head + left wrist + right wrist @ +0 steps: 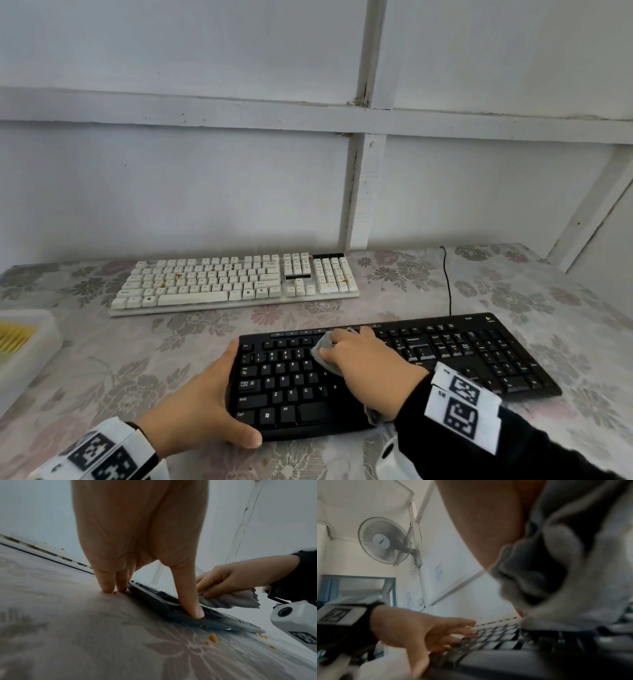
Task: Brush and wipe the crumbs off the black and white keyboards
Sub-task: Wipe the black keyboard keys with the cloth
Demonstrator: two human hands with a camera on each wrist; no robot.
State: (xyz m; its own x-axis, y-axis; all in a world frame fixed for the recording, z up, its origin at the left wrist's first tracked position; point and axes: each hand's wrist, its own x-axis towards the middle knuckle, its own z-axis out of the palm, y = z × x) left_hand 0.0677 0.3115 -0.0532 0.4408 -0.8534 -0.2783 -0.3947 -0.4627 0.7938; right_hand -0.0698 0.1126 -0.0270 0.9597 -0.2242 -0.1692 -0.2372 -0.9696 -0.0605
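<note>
Nearest the person, the left hand [202,404] braces the left end of the black keyboard [479,359]: its thumb [190,599] lies along the front edge while the fingers [106,582] stand straight against the far side of that end, their tips on the flowered tablecloth [102,370]. Orange crumbs [212,638] lie scattered on the cloth just beside the keyboard's front edge.

The right hand [363,359] rests on the middle of the same keyboard with its fingers curled round a bunched grey cloth [323,346], which is pressed onto the upper key rows. Most of the cloth is hidden under the palm; a tail of it shows below the wrist. In the right wrist view the cloth fills the frame, blurred, and the keys beneath it cannot be read.

At the left edge of the table a pale tray [37,346], cut off by the frame, holds something yellow [15,339] that is too blurred to identify.

Farther back, well apart from the black one, the white keyboard [236,282] lies near the wall with brown-orange specks on several keys. A black cable [449,281] runs from the black keyboard toward the wall [205,188].
</note>
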